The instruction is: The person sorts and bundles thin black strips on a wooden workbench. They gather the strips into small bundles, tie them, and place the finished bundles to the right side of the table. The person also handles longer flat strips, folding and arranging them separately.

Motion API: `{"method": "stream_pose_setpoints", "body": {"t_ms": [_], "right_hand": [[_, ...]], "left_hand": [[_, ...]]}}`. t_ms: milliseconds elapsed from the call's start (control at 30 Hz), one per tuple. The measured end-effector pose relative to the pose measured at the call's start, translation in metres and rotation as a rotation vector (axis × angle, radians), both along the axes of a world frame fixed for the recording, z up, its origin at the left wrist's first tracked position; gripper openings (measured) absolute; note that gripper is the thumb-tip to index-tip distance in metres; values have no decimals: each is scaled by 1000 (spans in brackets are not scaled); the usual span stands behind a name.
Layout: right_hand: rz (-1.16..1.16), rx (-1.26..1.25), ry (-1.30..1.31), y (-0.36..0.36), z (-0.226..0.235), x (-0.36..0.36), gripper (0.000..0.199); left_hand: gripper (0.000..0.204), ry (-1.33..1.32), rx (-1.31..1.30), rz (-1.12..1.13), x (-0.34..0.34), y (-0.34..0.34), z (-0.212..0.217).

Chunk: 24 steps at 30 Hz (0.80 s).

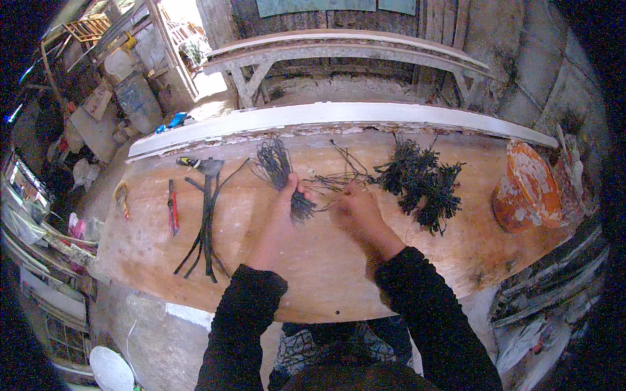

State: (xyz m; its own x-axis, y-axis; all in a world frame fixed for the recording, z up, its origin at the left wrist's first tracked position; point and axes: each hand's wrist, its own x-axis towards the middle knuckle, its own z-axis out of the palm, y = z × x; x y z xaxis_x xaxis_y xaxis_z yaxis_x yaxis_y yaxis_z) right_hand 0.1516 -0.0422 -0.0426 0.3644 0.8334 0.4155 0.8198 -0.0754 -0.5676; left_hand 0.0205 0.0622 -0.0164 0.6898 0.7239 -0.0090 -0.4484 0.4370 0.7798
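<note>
My left hand (291, 190) is closed round a bundle of thin dark strands (274, 161). The strands fan out in loops above the fist, and their lower ends stick out beneath it. Just to the right, my right hand (355, 205) has its fingers pinched together; what is between them is too small to make out. Loose dark strands (339, 177) lie on the wooden table (326, 274) by its fingertips. Farther right sits a heap of tied dark strand bundles (420, 179). Long black strips (208, 225) lie to the left of my left hand.
Left of the strips are a red-and-black tool (173, 207) and a curved tan-handled tool (122, 197). A yellow-and-black-handled tool (189, 161) touches the strips' top. An orange, white-smeared container (528, 189) stands at right. A white board (339, 113) runs along the far edge; a bench (352, 49) stands beyond.
</note>
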Motion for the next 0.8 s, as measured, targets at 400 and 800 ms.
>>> {"method": "stream_pose_setpoints", "body": {"t_ms": [400,800], "right_hand": [[41,333,147,-3,23,-2,8],[258,385,1312,-7,32,3,5]], "left_hand": [[26,202,61,84,-4,5,2],[22,494,404,-193,-2,-34,18]]}}
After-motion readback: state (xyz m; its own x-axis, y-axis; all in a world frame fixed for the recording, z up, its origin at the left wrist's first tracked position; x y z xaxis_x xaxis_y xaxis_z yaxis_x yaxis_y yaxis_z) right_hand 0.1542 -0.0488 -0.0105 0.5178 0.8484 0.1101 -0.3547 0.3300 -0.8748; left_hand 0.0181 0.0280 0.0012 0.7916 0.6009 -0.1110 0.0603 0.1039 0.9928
